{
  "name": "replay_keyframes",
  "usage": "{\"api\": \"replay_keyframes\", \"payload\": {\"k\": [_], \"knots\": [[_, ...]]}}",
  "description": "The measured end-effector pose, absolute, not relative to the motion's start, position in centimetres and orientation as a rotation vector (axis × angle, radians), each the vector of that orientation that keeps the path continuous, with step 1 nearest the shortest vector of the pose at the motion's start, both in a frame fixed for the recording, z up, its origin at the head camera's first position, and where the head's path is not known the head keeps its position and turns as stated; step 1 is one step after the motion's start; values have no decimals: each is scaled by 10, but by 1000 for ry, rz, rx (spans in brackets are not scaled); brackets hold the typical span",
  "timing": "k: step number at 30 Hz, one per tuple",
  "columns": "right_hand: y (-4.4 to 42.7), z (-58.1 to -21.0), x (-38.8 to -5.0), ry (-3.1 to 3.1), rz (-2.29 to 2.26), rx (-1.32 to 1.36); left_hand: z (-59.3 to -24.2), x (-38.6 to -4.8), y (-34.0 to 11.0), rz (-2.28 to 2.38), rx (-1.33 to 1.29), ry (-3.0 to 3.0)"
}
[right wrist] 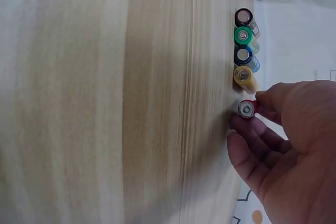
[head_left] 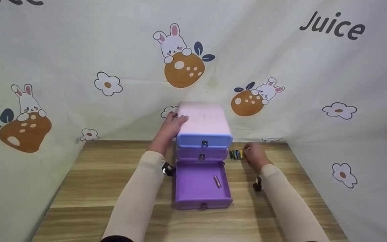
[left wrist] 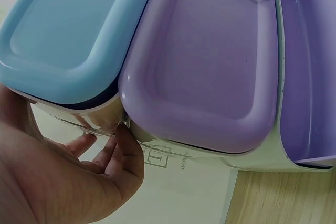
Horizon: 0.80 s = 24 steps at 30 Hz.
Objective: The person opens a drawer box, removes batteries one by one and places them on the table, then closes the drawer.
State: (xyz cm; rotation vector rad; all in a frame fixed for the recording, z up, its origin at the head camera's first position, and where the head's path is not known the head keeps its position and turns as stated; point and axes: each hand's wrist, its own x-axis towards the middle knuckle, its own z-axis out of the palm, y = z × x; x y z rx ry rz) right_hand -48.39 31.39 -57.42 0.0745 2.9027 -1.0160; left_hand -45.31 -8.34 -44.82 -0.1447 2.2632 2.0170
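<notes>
A small drawer cabinet (head_left: 203,117) with a pink top stands near the back of the table. Its blue top drawer (head_left: 190,141) and purple middle drawer (left wrist: 210,61) are closed; the purple bottom drawer (head_left: 195,185) is pulled out, with one battery (head_left: 217,182) lying inside. My left hand (head_left: 173,127) holds the cabinet's upper left edge, thumb on top and curled fingers (left wrist: 128,156) against the side. To the cabinet's right, my right hand (head_left: 256,156) pinches a red battery (right wrist: 247,108) between thumb and fingers, beside a row of several batteries (right wrist: 243,54) in different colours.
The wood-grain table (head_left: 113,188) extends in front and to both sides. A printed cloth (head_left: 129,50) with rabbits and flowers hangs behind and at the sides, close to the cabinet's back. The pulled-out drawer sticks out between my forearms.
</notes>
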Motion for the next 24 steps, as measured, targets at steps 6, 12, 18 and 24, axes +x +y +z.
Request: {"api": "replay_keyframes", "payload": {"k": [6,12,18,24], "knots": [[314,-577,-483,2954,-1015,-1,-450,-454,-83,2036,-116,2285],[315,-580,-484,2975,-1013,-6,-450,-455,-82,2029,-110,2296],[317,-580,-486,2893,-1104,76,-450,-454,-83,2021,-112,2287],[318,-580,-485,2798,-1251,128,-450,-453,-83,2033,-105,2290]]}}
